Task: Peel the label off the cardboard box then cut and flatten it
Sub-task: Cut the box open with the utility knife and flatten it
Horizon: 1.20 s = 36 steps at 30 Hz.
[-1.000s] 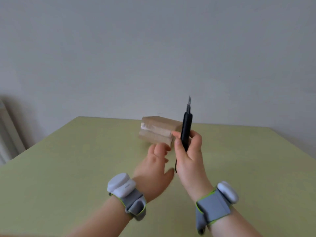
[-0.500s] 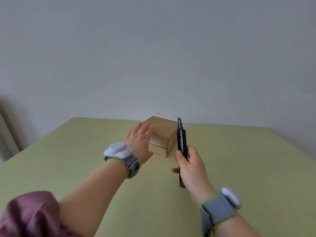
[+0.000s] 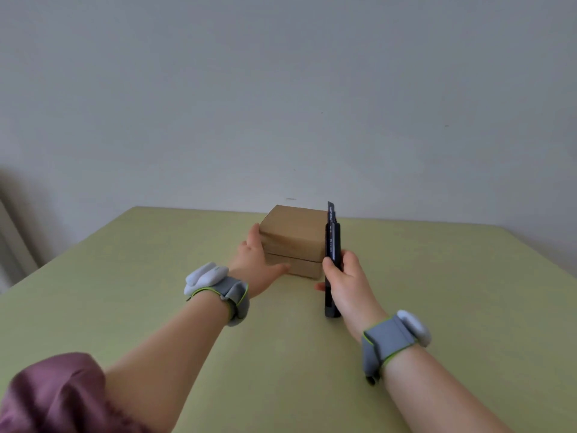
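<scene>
The cardboard box (image 3: 293, 237) sits on the table (image 3: 125, 292), toward its far edge, wall behind. Your left hand (image 3: 254, 262) lies against the box's left side, thumb along its near face. Your right hand (image 3: 346, 281) holds the utility knife (image 3: 332, 254) upright just right of the box, blade end uppermost.

a pale yellow-green table (image 3: 125, 307) fills the lower half of the view, its far edge running straight across. behind the table rises a plain, bare grey-white wall (image 3: 281, 89), evenly and softly lit. left of the table, against the wall, stands a pale vertical object (image 3: 12, 245), too cropped to identify.
</scene>
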### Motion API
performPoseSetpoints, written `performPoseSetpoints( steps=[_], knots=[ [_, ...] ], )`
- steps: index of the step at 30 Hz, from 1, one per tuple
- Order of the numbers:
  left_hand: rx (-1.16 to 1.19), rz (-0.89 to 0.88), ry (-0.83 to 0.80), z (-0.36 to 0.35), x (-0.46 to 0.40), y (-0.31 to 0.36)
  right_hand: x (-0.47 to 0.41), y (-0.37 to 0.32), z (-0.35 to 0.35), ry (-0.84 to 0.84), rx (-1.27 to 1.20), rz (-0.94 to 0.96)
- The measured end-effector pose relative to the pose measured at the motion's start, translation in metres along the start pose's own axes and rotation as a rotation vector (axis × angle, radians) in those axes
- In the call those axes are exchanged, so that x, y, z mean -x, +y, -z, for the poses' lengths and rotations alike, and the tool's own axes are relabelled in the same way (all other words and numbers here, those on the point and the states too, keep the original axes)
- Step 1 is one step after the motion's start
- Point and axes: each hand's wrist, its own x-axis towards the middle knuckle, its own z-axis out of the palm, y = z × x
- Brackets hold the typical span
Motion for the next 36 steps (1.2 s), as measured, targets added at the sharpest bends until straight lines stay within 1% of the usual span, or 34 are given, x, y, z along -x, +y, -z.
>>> performPoseSetpoints(
  steps=[1, 4, 7, 9, 12, 15, 17, 20, 22, 25, 27, 32, 36],
  knots=[
    [-0.069, -0.034, 0.013, 0.003, 0.004, 0.0, 0.001, -0.002, 0.001, 0.017, -0.014, 0.025],
    [-0.4, -0.172, 0.098, 0.011, 0.02, 0.003, 0.007, -0.017, 0.004, 0.061, -0.057, 0.128],
    [-0.592, -0.204, 0.205, 0.012, 0.028, 0.008, 0.017, -0.038, 0.008, 0.081, -0.071, 0.218],
    [-0.627, -0.199, 0.298, 0.012, 0.029, 0.013, 0.023, -0.046, 0.009, 0.085, -0.099, 0.24],
    [-0.591, -0.228, 0.415, 0.015, 0.028, 0.017, 0.032, -0.047, 0.008, 0.056, -0.152, 0.214],
    [-0.596, -0.323, 0.467, 0.016, 0.025, 0.016, 0.039, -0.039, 0.005, 0.034, -0.15, 0.177],
    [-0.589, -0.442, 0.501, 0.014, 0.023, 0.013, 0.043, -0.035, 0.005, 0.028, -0.146, 0.17],
    [-0.512, -0.566, 0.469, 0.013, 0.025, 0.016, 0.047, -0.036, 0.011, -0.007, -0.168, 0.156],
    [-0.502, -0.584, 0.441, 0.016, 0.027, 0.021, 0.048, -0.036, 0.015, -0.053, -0.159, 0.154],
    [-0.461, -0.484, 0.329, 0.025, 0.027, 0.028, 0.051, -0.029, 0.023, -0.053, -0.069, 0.167],
    [-0.454, -0.442, 0.286, 0.03, 0.026, 0.03, 0.053, -0.022, 0.028, -0.043, -0.043, 0.157],
    [-0.482, -0.414, 0.211, 0.033, 0.024, 0.033, 0.051, -0.014, 0.034, -0.046, 0.012, 0.142],
    [-0.437, -0.395, 0.194, 0.038, 0.022, 0.032, 0.05, -0.015, 0.038, -0.071, 0.042, 0.164]
  ],
)
